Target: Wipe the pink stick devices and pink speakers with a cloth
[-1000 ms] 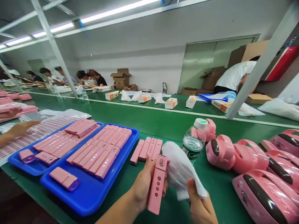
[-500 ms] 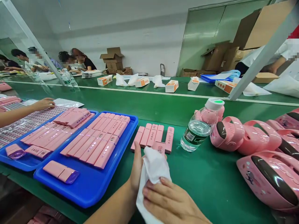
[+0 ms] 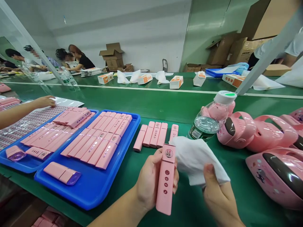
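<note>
A pink stick-shaped case (image 3: pixel 165 183) with a round animal face and a column of small dark symbols lies in my left hand (image 3: pixel 150 179), fingers wrapped round it. My right hand (image 3: pixel 219 192) pinches a white cloth or tissue (image 3: pixel 197 159) between thumb and fingers, to the right of the case. Beyond my hands, several similar pink cases (image 3: pixel 155 134) stand in a row on the green table (image 3: pixel 184 201). One more pink case (image 3: pixel 174 130) sits slightly apart, its lower end hidden by the cloth.
Left are two blue trays (image 3: pixel 94 197) holding rows of pink cases. A water bottle (image 3: pixel 205 124) and glossy pink shells (image 3: pixel 272 176) with handles stand at right. A co-worker's hand (image 3: pixel 44 102) rests over patterned sheets at far left. A ledge (image 3: pixel 132 94) with small boxes runs behind.
My right hand has drawn the white cloth off to the right, away from my left hand. The pink case, mostly covered by the cloth before, now shows fully in my left hand.
</note>
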A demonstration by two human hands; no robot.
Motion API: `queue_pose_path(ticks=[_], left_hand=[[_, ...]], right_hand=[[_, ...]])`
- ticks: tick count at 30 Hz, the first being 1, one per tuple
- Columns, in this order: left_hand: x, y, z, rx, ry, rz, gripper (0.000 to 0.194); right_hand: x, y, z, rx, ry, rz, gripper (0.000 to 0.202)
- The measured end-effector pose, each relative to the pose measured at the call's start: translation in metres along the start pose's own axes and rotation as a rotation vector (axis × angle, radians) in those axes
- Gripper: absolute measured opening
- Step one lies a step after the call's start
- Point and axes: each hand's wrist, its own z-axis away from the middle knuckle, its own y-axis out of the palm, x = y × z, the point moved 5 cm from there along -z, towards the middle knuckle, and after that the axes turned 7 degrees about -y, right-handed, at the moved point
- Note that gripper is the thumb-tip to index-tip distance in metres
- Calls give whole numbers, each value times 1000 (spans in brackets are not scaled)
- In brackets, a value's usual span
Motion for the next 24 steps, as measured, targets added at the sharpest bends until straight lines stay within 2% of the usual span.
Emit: queue_pose_path(ticks=[3, 6, 10, 15, 24], left_hand=[[1, 2, 1, 13, 47, -55, 20], [2, 1, 3, -19, 65, -131, 22], [6, 1, 5, -57, 44, -182, 26], [6, 2, 6, -78, 15, -220, 27], [8, 1, 6, -104, -54, -217, 32]], right_hand=[[9, 7, 5, 16, -33, -40, 47], [21, 11, 7, 43, -120, 18, 45], [32, 17, 9, 173, -248, 138, 43], [41, 21, 11, 299, -477, 195, 43], [48, 23, 14, 368, -550, 267, 45]])
